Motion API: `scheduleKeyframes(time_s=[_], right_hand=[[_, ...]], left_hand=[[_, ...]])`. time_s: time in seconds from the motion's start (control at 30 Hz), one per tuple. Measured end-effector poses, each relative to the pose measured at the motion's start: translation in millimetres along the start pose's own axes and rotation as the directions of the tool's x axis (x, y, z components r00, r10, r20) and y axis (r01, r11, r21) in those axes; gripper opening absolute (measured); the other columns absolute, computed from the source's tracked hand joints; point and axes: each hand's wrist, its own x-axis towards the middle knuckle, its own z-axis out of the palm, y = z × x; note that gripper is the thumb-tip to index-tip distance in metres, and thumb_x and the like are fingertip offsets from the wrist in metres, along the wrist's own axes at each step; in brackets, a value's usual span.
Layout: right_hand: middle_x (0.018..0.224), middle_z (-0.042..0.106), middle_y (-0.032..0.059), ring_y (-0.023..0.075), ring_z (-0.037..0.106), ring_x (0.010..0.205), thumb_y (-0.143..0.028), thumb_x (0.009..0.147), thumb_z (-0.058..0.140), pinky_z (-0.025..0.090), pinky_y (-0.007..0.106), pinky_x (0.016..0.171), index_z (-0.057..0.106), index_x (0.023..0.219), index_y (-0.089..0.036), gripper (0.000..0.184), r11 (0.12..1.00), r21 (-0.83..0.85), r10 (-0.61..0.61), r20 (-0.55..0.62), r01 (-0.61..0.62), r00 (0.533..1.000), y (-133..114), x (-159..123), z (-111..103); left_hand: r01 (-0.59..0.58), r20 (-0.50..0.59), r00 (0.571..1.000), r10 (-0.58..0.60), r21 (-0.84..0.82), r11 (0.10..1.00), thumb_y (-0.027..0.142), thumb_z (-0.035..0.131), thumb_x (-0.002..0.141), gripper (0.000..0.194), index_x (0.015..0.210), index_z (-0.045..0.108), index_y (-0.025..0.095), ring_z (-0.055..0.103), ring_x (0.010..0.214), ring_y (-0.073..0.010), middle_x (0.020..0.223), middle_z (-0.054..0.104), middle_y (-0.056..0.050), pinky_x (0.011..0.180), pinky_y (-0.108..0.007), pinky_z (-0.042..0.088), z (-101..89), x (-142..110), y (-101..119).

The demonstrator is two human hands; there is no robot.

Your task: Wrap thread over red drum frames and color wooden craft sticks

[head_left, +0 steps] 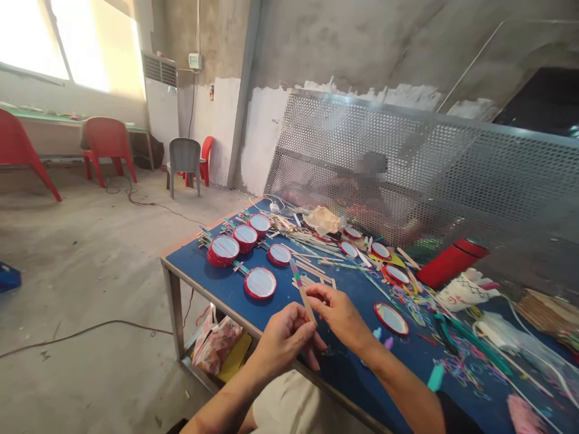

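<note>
Pinching striped stick (303, 292) | left fingers (304, 333): lower end | right fingers (320, 291): curled beside, grip unclear

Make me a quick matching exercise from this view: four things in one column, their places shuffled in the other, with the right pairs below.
Things
1. Red cylindrical bottle
2. Flat wooden stick with coloured bands
3. Pink and white patterned bag
4. Grey plastic chair

Places
A. Below the blue tabletop
B. On the grey concrete floor, away from the table
C. On the tabletop, in front of the perforated metal panel
D. Held by the fingers of the left hand and right hand

Right pairs: 1-C, 2-D, 3-A, 4-B
</note>
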Motion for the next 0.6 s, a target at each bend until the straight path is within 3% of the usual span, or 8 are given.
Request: scheduleKeyframes(time_s=[0.1, 0.23, 0.4, 0.6], right_hand=[[0.084, 0.073, 0.0043, 0.0204, 0.064, 0.081, -0.052, 0.067, 0.072, 0.050, 0.030, 0.071, 0.073, 0.080, -0.021, 0.034, 0.999, 0.028, -0.023, 0.048, 0.022, 0.999, -6, 14, 7], [0.074, 0.066, 0.0029, 0.0149, 0.058, 0.065, -0.064, 0.077, 0.063, 0.045, 0.026, 0.060, 0.071, 0.086, -0.017, 0.048, 0.994, 0.108, 0.020, 0.023, -0.022, 1.000, -10, 5, 4], [0.064, 0.059, -0.0019, 0.0099, 0.047, 0.056, -0.053, 0.069, 0.077, 0.039, 0.023, 0.054, 0.072, 0.081, -0.016, 0.039, 0.967, 0.215, 0.135, 0.030, -0.139, 0.990, -13, -24, -2], [0.067, 0.064, -0.0014, 0.0106, 0.050, 0.059, -0.043, 0.070, 0.073, 0.039, 0.023, 0.055, 0.072, 0.080, -0.017, 0.027, 0.958, 0.203, 0.198, 0.034, -0.201, 0.980, -5, -44, -2]], left_hand=[[-0.011, -0.048, 0.999, 0.007, -0.087, 0.996, 0.066, 0.071, 0.077, 0.053, 0.080, 0.048, 0.019, 0.064, 0.040, -0.0128, 0.063, 0.074, -0.004, 0.040, -0.019, 0.044, -0.6, 2, -2], [0.012, -0.106, 0.994, -0.027, -0.135, 0.991, 0.066, 0.073, 0.076, 0.053, 0.079, 0.049, 0.019, 0.064, 0.039, -0.0125, 0.065, 0.075, -0.005, 0.040, -0.018, 0.043, -1.0, 5, -1], [0.028, -0.107, 0.994, -0.035, -0.067, 0.997, 0.069, 0.072, 0.075, 0.055, 0.078, 0.049, 0.019, 0.064, 0.041, -0.0124, 0.065, 0.075, -0.005, 0.042, -0.019, 0.042, -1.2, 7, 2], [0.058, -0.019, 0.998, -0.056, 0.077, 0.995, 0.071, 0.066, 0.079, 0.054, 0.078, 0.048, 0.020, 0.063, 0.042, -0.0114, 0.061, 0.071, -0.002, 0.041, -0.017, 0.038, 1.2, 6, 4]])
